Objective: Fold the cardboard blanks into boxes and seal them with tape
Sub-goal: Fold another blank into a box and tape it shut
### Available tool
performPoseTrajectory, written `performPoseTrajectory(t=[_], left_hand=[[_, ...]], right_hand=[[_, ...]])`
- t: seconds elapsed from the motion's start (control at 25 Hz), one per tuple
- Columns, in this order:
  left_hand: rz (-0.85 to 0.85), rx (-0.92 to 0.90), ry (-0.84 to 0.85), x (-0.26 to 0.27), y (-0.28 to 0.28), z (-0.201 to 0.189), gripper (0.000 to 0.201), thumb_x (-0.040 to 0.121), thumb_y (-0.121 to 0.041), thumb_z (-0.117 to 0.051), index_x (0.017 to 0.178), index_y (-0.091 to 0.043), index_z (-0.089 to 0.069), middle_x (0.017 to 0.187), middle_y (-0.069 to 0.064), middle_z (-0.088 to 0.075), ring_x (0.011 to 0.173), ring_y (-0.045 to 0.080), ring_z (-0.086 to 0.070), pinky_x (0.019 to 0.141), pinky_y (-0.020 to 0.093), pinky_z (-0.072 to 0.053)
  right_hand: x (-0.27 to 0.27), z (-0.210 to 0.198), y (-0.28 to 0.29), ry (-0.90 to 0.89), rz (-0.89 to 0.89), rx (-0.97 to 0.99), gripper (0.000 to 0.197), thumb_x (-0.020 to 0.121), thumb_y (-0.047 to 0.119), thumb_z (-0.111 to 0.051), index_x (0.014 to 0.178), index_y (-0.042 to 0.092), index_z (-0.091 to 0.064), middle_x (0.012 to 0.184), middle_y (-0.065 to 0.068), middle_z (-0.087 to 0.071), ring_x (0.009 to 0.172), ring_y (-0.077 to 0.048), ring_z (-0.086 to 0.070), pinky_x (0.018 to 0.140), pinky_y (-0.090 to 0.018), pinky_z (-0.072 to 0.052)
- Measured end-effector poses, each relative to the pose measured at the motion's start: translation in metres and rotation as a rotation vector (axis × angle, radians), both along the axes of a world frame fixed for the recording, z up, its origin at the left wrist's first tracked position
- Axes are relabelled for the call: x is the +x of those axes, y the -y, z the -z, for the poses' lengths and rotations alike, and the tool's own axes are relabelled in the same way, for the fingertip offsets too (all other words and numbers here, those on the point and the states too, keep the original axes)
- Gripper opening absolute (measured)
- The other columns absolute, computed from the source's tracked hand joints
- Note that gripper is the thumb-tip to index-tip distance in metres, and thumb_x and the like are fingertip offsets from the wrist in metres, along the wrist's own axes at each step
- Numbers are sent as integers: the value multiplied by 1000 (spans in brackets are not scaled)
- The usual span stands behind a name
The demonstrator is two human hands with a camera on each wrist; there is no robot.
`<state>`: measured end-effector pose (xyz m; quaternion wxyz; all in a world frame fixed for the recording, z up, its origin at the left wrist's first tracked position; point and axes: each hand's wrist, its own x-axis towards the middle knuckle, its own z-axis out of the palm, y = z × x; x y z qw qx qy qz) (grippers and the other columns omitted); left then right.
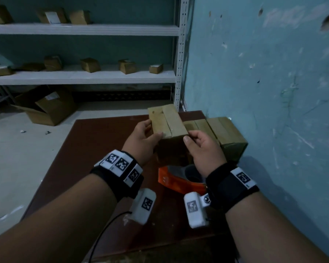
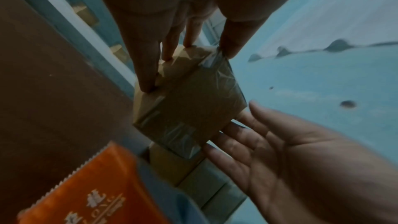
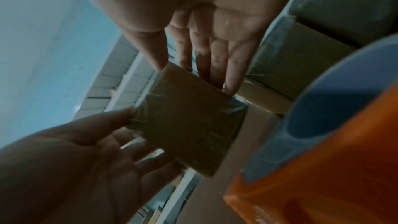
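I hold a small brown cardboard box (image 1: 167, 122) in the air over the dark brown table (image 1: 95, 149), its top flaps closed with a seam down the middle. My left hand (image 1: 150, 130) grips its left side, thumb on top. My right hand (image 1: 193, 138) grips the near right corner, thumb on the top edge. In the left wrist view the box (image 2: 193, 101) shows clear tape along its edges, with my left hand (image 2: 189, 60) spanning it. The right wrist view shows the same box (image 3: 187, 125) under my right hand (image 3: 193, 74). An orange tape dispenser (image 1: 179, 181) lies on the table below my right wrist.
A row of taped boxes (image 1: 226, 133) stands against the blue wall (image 1: 273, 92) at the table's far right. Behind the table, a white shelf (image 1: 84, 76) carries several small boxes. An open carton (image 1: 46, 109) sits on the floor at the left.
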<state>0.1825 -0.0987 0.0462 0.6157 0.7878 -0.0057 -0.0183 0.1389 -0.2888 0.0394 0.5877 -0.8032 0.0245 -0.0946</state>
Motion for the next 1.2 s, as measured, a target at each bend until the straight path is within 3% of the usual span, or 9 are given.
performPoseTrajectory(t=[0.12, 0.2, 0.28, 0.36, 0.56, 0.72, 0.88, 1.08, 1.2], left_hand=[[8, 77, -105, 29, 12, 17, 85, 73, -51, -70, 150, -26, -44, 140, -2, -61, 113, 24, -67, 93, 51, -60], [29, 110, -169, 41, 16, 29, 73, 85, -43, -72, 150, -24, -44, 138, 0, -61, 111, 26, -67, 90, 53, -61], [39, 154, -190, 48, 21, 36, 61, 93, -36, -70, 148, -27, -45, 134, -2, -62, 108, 26, -68, 87, 52, -62], [62, 205, -183, 51, 26, 42, 63, 92, -38, -69, 150, -35, -43, 136, -3, -61, 110, 27, -68, 87, 52, -62], [115, 354, -134, 48, 31, 46, 59, 97, -33, -67, 152, -31, -47, 138, 6, -62, 112, 29, -67, 94, 50, -59], [146, 336, -117, 39, 32, 46, 64, 96, -36, -69, 154, -34, -42, 143, 3, -59, 117, 28, -65, 96, 51, -58], [29, 276, -134, 17, 21, 40, 63, 100, -41, -63, 156, -28, -38, 146, -4, -55, 125, 22, -60, 90, 36, -56], [-39, 234, -236, -24, 3, 60, 57, 100, -47, -60, 150, -23, -47, 144, 0, -58, 125, 22, -59, 105, 41, -49], [-16, 248, -273, -43, 7, 80, 51, 98, -44, -64, 145, -26, -53, 139, -1, -61, 120, 21, -62, 106, 43, -51]], right_hand=[[10, 8, 5, -113, -26, -39, 16, 106, 33, -54, 95, 35, -66, 96, 9, -74, 94, -10, -70, 85, -33, -59], [15, 13, 5, -180, -49, -74, 27, 104, 42, -54, 117, 26, -71, 112, 3, -75, 107, -18, -71, 95, -42, -58], [17, 11, 4, -249, -50, -140, 50, 105, 45, -52, 146, 17, -54, 135, 0, -65, 126, -21, -62, 107, -45, -51], [17, 6, 4, -276, -51, -298, 55, 107, 42, -49, 153, 14, -43, 142, -4, -59, 131, -24, -57, 109, -42, -48], [7, -2, -2, -229, -35, -790, 41, 105, 49, -47, 126, 16, -60, 126, -5, -58, 107, -24, -60, 88, -37, -52], [-7, -16, 0, -110, 24, -841, 37, 101, 53, -52, 117, 25, -68, 119, 0, -54, 105, -20, -58, 89, -39, -55], [-18, -23, 13, -207, -89, -835, 27, 95, 59, -60, 98, 32, -63, 97, 10, -57, 87, -10, -56, 80, -36, -55], [-31, -5, 18, -479, -276, -1159, 56, 84, 70, -68, 122, 28, -65, 116, 4, -66, 108, -21, -62, 99, -46, -51], [-29, 16, 10, -515, -318, -1260, 49, 86, 67, -67, 120, 31, -69, 119, 3, -66, 118, -25, -57, 104, -50, -45]])
